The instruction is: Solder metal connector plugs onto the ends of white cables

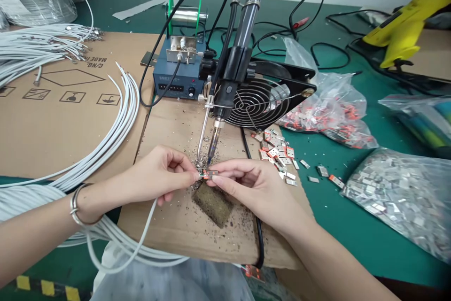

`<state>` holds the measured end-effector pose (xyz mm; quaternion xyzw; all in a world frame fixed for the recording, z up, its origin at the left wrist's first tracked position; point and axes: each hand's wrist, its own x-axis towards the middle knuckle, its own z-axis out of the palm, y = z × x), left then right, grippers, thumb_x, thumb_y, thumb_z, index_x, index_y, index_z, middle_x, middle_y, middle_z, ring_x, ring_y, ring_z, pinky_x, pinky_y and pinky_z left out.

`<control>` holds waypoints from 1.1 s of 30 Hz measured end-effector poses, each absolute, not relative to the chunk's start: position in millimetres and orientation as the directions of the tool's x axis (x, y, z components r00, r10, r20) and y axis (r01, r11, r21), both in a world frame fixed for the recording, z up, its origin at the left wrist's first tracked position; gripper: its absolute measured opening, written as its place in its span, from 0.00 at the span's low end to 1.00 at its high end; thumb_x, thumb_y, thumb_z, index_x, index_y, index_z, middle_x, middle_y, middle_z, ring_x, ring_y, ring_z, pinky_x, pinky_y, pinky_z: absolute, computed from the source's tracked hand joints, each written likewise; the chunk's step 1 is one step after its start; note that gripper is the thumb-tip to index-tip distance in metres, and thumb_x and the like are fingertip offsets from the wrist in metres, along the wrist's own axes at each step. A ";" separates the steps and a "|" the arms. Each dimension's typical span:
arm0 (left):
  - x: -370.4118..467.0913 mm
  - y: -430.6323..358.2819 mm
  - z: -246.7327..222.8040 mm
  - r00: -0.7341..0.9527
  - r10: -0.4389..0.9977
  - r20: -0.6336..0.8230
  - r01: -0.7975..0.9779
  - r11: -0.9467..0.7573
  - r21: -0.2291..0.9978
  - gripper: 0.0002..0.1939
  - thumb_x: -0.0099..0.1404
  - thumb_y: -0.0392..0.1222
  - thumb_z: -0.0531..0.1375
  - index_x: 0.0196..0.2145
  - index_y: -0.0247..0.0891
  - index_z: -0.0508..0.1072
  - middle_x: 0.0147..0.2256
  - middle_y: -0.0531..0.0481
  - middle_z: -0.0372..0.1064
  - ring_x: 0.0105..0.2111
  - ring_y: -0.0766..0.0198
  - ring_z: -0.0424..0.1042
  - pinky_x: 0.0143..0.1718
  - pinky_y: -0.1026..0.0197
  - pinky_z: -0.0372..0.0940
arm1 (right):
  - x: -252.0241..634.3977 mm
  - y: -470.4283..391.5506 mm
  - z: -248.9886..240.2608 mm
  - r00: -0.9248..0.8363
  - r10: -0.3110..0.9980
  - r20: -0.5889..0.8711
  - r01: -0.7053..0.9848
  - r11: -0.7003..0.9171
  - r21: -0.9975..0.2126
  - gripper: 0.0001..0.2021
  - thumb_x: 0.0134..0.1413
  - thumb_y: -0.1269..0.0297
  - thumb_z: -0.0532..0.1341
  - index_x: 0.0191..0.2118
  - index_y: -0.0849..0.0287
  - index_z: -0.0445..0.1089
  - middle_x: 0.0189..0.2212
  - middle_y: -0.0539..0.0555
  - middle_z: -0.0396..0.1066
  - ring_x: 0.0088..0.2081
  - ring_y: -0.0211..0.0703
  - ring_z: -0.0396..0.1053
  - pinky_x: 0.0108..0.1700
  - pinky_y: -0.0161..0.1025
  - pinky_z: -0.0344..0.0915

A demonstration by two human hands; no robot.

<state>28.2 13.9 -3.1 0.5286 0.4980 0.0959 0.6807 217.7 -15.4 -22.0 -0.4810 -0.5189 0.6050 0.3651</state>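
Beyond the near edge of a cardboard sheet (169, 233), one orange-marked connector (254, 273) shows, and an uncountable bundle of white cables (45, 197) loops past the near left corner. Over the sheet's middle, two bare hands meet at one USB connector (211, 174): the left hand (165, 176) has thumb and index finger clamped on one white cable (151, 219), the right hand (252, 188) has thumb and fingers clamped on the connector. One sponge (213, 204) lies just below; one soldering iron (213, 143) points down above. By the sheet's right edge, loose connector parts (276, 153) overlap too much to count. Along the right side of the green table (338, 212) lie three plastic bags, holding metal shells (398, 197), orange-tipped parts (327, 115) and blue-green contents (423, 125), the last cut off. Farther back stand one fan (246, 104), partly hidden behind the iron, and one solder feeder (179, 80) with one spool (186, 15); a yellow tool (398, 31) is cut off at far right. Fingers mostly hide the cable's end, and whether the iron's tip touches it cannot be told
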 end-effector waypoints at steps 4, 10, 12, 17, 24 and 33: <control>25.7 11.9 -5.0 0.544 0.614 -0.571 0.375 0.431 0.821 0.10 0.59 0.43 0.58 0.29 0.32 0.69 0.19 0.57 0.62 0.12 0.77 0.59 0.10 0.76 0.57 | 220.3 -15.3 -21.2 -0.302 0.927 -0.221 0.091 -0.202 -0.975 0.06 0.44 0.67 0.65 0.31 0.61 0.74 0.25 0.54 0.76 0.26 0.39 0.73 0.25 0.30 0.66; 19.9 8.4 -5.2 0.618 0.582 -0.529 0.326 0.422 0.846 0.09 0.59 0.42 0.58 0.30 0.31 0.71 0.20 0.57 0.63 0.13 0.77 0.59 0.12 0.75 0.58 | 222.9 -19.3 -16.9 -0.378 0.902 -0.208 0.113 -0.178 -0.977 0.05 0.45 0.67 0.65 0.31 0.61 0.73 0.25 0.54 0.75 0.26 0.38 0.72 0.26 0.30 0.66; 17.6 3.8 -3.2 0.660 0.553 -0.508 0.295 0.431 0.853 0.09 0.58 0.41 0.59 0.31 0.30 0.71 0.21 0.56 0.64 0.14 0.77 0.60 0.13 0.74 0.59 | 221.6 -25.1 -12.6 -0.411 0.890 -0.198 0.154 -0.147 -0.977 0.04 0.45 0.68 0.64 0.31 0.61 0.74 0.23 0.53 0.75 0.24 0.37 0.71 0.25 0.29 0.66; 11.4 -25.5 14.9 0.600 0.728 -0.332 0.328 0.155 0.932 0.10 0.59 0.43 0.57 0.33 0.33 0.73 0.22 0.55 0.64 0.18 0.72 0.61 0.17 0.70 0.57 | 213.2 -46.2 -0.5 -0.271 0.957 -0.105 0.161 -0.062 -0.985 0.05 0.45 0.64 0.66 0.30 0.58 0.74 0.23 0.53 0.74 0.25 0.39 0.71 0.27 0.30 0.68; -0.5 -86.3 46.0 0.546 0.810 0.214 0.519 -0.528 0.673 0.10 0.66 0.36 0.51 0.40 0.38 0.71 0.29 0.52 0.65 0.28 0.70 0.64 0.29 0.67 0.56 | 194.1 -81.7 20.5 -0.217 0.970 0.113 0.124 0.142 -0.982 0.04 0.43 0.68 0.65 0.29 0.53 0.75 0.25 0.52 0.74 0.25 0.42 0.71 0.31 0.33 0.71; -11.1 -116.2 54.2 0.580 0.754 0.308 0.643 -0.656 0.396 0.11 0.68 0.39 0.47 0.41 0.38 0.68 0.29 0.51 0.63 0.26 0.69 0.62 0.24 0.66 0.53 | 186.2 -94.9 36.2 -0.341 0.889 0.306 0.135 0.369 -0.920 0.08 0.44 0.73 0.63 0.32 0.55 0.75 0.24 0.51 0.75 0.23 0.41 0.72 0.25 0.32 0.70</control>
